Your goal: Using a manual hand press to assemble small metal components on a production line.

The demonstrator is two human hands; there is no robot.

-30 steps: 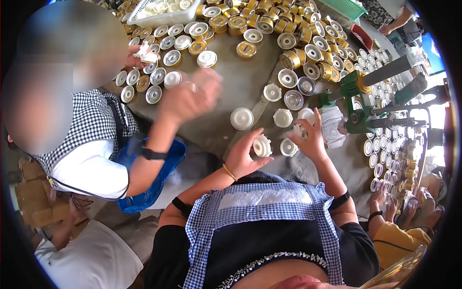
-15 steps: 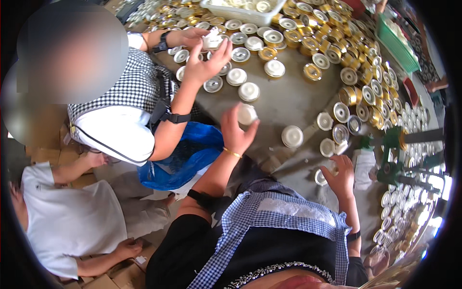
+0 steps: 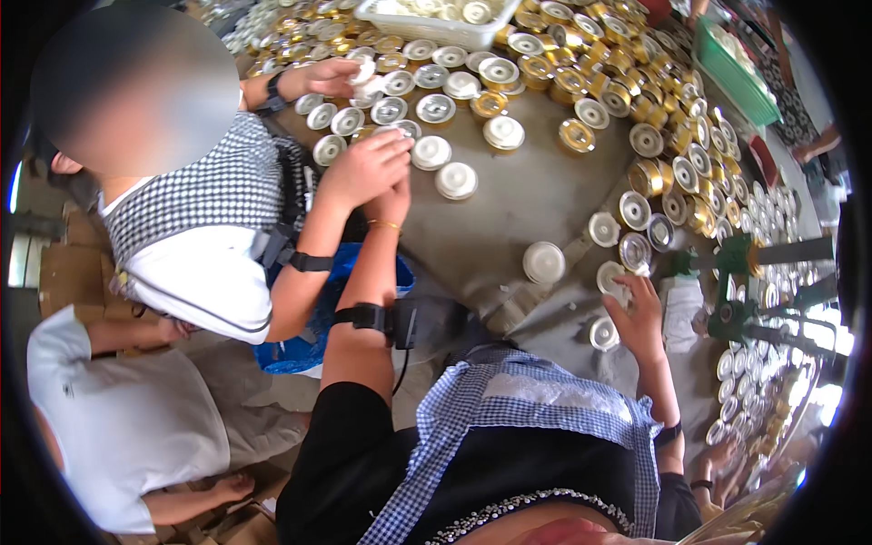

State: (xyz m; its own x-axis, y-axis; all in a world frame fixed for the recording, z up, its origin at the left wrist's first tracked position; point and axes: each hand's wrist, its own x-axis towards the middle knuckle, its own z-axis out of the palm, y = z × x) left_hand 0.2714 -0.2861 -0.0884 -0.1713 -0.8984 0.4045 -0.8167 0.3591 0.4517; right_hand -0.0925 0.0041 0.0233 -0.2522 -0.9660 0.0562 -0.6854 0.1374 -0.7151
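Observation:
My left hand (image 3: 391,202) reaches to the left side of the table. A co-worker's hand (image 3: 371,168) covers its fingers, so what it holds, if anything, is hidden. Spread fingers show on my right hand (image 3: 641,320), which hovers by a round container with a white lid (image 3: 610,278). Just beside that hand lies another white-lidded round container (image 3: 603,333). Between my two hands stands a larger white-lidded one (image 3: 544,262). Two more white-topped containers, one of them (image 3: 456,181) nearest, sit close to my left hand.
Gold round containers (image 3: 649,177) are heaped across the far right. A white basket (image 3: 436,34) and a green basket (image 3: 734,77) hold white parts. Green metal machinery (image 3: 731,313) juts in at the right. A blue bag (image 3: 309,331) hangs between me and the co-worker.
My left hand has moved left to the co-worker's hand; the white-topped container it was at no longer shows there. My right hand has shifted slightly forward. The co-worker's nearer hand has come down.

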